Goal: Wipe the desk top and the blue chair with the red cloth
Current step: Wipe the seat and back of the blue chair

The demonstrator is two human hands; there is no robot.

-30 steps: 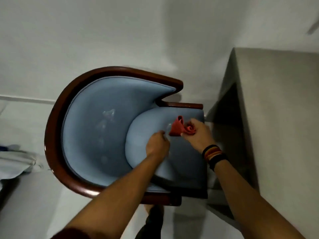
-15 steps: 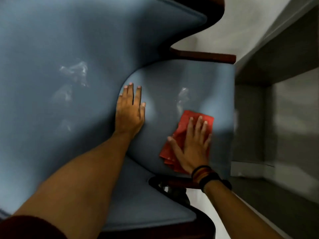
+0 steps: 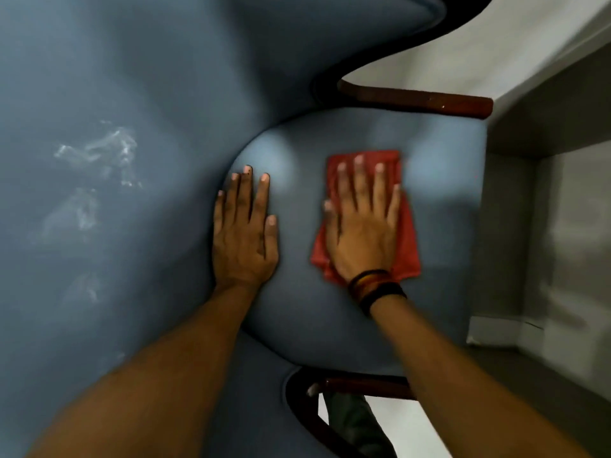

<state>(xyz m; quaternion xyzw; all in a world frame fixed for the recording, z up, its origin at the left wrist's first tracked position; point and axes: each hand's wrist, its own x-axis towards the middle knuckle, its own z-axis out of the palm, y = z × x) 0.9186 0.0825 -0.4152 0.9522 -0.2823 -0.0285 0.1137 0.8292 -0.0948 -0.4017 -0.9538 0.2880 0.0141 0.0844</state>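
Note:
The blue chair (image 3: 132, 77) fills most of the head view, its rounded seat cushion (image 3: 439, 200) in the middle. My right hand (image 3: 362, 223) lies flat, fingers spread, pressing the red cloth (image 3: 408, 239) onto the seat. My left hand (image 3: 244, 229) rests palm down on the seat's left edge, fingers together, holding nothing. Pale smudges (image 3: 105, 153) mark the blue backrest at the left. The desk (image 3: 545, 133) is grey and stands at the right edge.
Dark wooden armrests run above (image 3: 416, 99) and below (image 3: 363, 388) the seat. White floor (image 3: 463, 44) shows at the top right, between the chair and the desk. A white skirting strip (image 3: 499, 332) sits under the desk.
The red cloth and my right hand have slid up the seat, away from me. The view has moved closer to the chair. My left hand stays flat on the seat edge.

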